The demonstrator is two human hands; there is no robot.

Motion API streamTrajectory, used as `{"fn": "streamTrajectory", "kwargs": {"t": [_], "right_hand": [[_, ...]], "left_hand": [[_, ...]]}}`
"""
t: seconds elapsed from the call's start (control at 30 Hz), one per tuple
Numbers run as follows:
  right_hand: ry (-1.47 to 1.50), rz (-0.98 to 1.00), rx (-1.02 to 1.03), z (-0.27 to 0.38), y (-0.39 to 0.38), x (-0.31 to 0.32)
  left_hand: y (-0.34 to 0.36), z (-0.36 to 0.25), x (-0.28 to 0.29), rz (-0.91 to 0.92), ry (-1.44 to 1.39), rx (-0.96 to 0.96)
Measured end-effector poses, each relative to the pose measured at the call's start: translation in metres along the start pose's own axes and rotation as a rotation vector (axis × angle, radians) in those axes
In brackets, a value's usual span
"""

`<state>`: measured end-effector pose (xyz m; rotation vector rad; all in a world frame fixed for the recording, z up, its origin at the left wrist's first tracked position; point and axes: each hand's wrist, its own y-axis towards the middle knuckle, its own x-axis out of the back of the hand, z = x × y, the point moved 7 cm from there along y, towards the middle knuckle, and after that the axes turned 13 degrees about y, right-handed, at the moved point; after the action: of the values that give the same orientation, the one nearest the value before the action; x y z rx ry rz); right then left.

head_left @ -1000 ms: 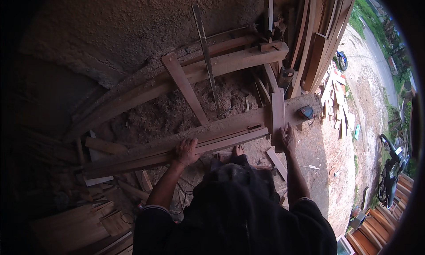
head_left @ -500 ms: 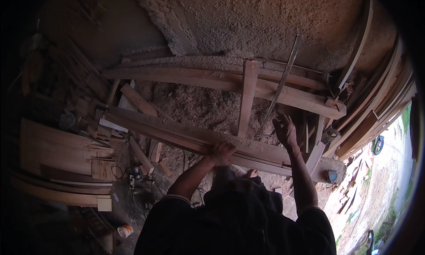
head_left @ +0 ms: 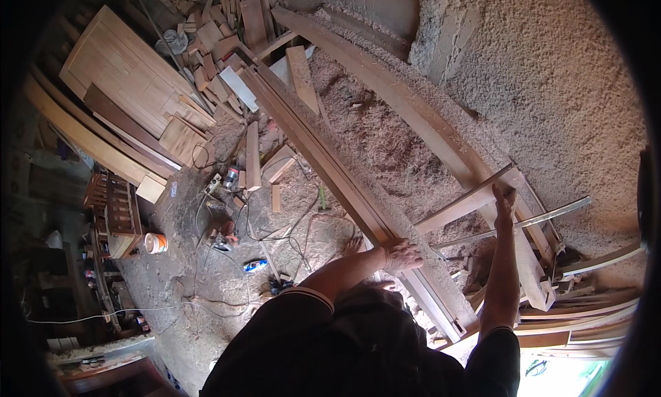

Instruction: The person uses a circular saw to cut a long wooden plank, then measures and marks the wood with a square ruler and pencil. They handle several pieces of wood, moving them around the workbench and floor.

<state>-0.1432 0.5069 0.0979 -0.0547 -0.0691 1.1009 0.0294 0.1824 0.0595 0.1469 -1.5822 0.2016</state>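
My left hand [head_left: 402, 256] lies across the top of a long wooden beam [head_left: 323, 170], its fingers flat over the wood. The beam slants from the upper left down to the lower right and has a lengthwise groove. Reaching farther out, my right hand [head_left: 505, 205] has hold of the far end of a short wooden board [head_left: 454, 210]; its fingertips blend with the wood. That board bridges the long beam and a second thick beam [head_left: 413, 115] beyond it. Beside the right wrist, a thin straight bar [head_left: 551, 213] crosses the far beam.
Shavings [head_left: 379, 142] cover the ground between the beams. Offcuts [head_left: 213, 39] are heaped at the upper left, near a wide wooden panel [head_left: 124, 66]. Power tools with cords [head_left: 224, 235] and a white-orange tub [head_left: 156, 243] lie leftward. Long planks [head_left: 585, 314] are stacked at the right.
My right hand has moved from beside the thin bar to the short board's far end. My left hand stays on the long beam. The view has turned, showing more floor at the left.
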Motion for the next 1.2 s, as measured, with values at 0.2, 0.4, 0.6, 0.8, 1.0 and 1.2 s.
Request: {"fn": "streamTrajectory", "kwargs": {"t": [0.2,0.4,0.6,0.8,1.0,1.2], "right_hand": [[-0.094,-0.036,-0.034,-0.009,-0.014,-0.020],[0.150,0.139,0.005,-0.015,-0.059,-0.019],[0.153,0.180,0.202,0.028,-0.081,-0.054],[0.560,0.008,0.349,0.135,-0.100,-0.071],[0.731,-0.229,0.495,0.227,-0.144,-0.011],[0.855,0.175,0.648,0.311,-0.196,0.021]], "left_hand": [[0.003,-0.001,0.001,0.077,-0.003,-0.034],[0.001,-0.001,0.004,-0.014,0.124,-0.047],[0.001,-0.001,0.000,0.065,0.024,-0.060],[0.005,-0.005,-0.009,0.037,-0.040,-0.060],[0.009,-0.005,-0.016,0.111,-0.066,-0.048],[0.007,-0.001,-0.003,0.093,-0.069,-0.079]]}}
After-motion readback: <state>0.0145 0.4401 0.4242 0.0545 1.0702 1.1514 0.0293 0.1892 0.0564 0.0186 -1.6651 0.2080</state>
